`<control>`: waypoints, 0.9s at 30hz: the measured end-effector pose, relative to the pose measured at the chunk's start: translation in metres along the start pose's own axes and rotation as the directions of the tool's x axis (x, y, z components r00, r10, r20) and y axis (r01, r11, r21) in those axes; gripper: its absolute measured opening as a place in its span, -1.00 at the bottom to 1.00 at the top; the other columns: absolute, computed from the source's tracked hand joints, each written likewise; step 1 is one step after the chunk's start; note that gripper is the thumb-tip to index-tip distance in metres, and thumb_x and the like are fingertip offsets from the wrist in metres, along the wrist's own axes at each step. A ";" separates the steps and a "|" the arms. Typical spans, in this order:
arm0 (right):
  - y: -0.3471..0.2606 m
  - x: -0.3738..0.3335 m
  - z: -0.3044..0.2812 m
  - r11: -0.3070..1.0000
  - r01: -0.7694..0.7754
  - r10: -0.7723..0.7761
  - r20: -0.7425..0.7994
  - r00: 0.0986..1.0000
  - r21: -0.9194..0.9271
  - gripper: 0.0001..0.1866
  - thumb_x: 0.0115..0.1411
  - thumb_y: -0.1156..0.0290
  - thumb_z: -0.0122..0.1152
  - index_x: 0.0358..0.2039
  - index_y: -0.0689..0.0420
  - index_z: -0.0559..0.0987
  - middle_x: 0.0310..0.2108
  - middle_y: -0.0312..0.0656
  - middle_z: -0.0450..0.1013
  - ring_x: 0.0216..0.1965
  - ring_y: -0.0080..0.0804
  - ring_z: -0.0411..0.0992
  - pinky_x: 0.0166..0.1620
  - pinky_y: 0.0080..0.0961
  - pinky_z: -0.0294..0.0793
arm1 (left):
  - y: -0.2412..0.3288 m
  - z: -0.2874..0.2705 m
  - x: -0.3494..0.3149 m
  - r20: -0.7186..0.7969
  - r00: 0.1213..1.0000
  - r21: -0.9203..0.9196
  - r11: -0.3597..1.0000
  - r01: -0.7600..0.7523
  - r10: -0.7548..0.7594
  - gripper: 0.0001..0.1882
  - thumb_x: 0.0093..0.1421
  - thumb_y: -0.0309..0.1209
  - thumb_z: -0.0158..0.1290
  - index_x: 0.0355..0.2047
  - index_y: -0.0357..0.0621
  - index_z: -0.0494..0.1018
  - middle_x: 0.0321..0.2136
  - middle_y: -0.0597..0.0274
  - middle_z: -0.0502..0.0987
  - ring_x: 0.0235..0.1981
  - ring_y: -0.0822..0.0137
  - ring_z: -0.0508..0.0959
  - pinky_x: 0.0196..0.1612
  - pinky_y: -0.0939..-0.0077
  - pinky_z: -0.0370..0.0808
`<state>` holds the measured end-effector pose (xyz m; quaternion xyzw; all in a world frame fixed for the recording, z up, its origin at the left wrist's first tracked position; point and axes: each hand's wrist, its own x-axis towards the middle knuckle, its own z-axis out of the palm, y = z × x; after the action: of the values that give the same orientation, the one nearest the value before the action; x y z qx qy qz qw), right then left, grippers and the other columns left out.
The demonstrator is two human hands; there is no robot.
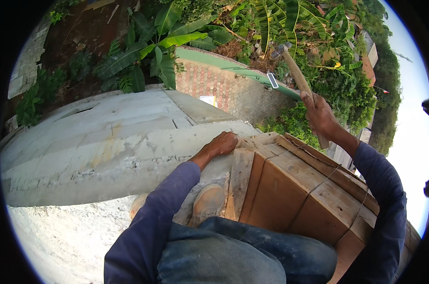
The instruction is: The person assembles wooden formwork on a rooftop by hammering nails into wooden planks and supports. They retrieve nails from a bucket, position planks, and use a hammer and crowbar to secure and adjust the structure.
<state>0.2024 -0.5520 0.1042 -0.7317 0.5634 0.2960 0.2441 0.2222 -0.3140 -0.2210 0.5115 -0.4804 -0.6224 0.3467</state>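
My right hand point(322, 116) is wrapped round the wooden handle of a hammer point(297, 71), raised at the upper right with its metal head up and away from me. My left hand point(222, 143) is closed at the near-left top corner of a wooden box-like form point(290, 187). Whatever its fingers pinch, if anything, is hidden. Just below that hand stands a short pale board point(241, 177) on the form's end. Tie wire point(325, 180) runs across the form's planks and down its brown panel. The hammer head is well apart from my left hand.
A grey concrete ledge point(105, 146) stretches left, with my shoe point(209, 201) beside the form. Beyond its edge is a drop to a paved yard point(210, 78) with a green low wall point(224, 62). Banana plants point(165, 42) grow past it. Bright sky lies right.
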 end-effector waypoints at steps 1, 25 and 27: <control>0.003 -0.005 0.008 1.000 0.014 -0.014 -0.001 1.000 -0.015 -0.34 0.54 -0.22 -0.11 -0.17 0.27 0.45 -0.57 -0.19 0.38 -0.68 -0.36 0.44 -0.61 -0.29 0.51 | -0.002 0.001 0.001 0.019 1.000 0.013 1.000 0.000 0.000 -0.53 0.45 -0.22 -0.17 -0.27 -0.42 0.57 -0.15 -0.45 0.60 -0.12 -0.38 0.58 0.07 -0.14 0.48; 0.023 -0.006 -0.003 0.963 -0.012 0.121 0.391 0.912 -0.269 -0.27 0.54 -0.20 -0.12 -0.35 0.34 0.50 -0.67 -0.11 0.43 -0.67 -0.28 0.53 -0.54 -0.23 0.57 | 0.021 -0.029 -0.037 0.060 0.970 -0.267 0.932 0.244 -0.236 -0.34 0.14 -0.14 0.42 0.14 -0.29 0.54 0.04 -0.05 0.67 0.07 0.14 0.65 0.15 0.31 0.54; 0.012 0.019 -0.020 0.985 -0.013 0.033 0.115 0.993 -0.172 -0.28 0.53 -0.22 -0.13 -0.26 0.33 0.46 -0.66 -0.16 0.39 -0.72 -0.34 0.47 -0.62 -0.30 0.54 | 0.021 -0.028 -0.036 0.036 0.966 -0.238 0.937 0.256 -0.255 -0.34 0.14 -0.14 0.42 0.14 -0.29 0.54 0.01 -0.05 0.68 0.06 0.14 0.66 0.15 0.31 0.54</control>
<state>0.1970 -0.5813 0.1046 -0.7247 0.5290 0.3885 0.2100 0.2565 -0.2937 -0.1900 0.5222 -0.3318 -0.7169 0.3215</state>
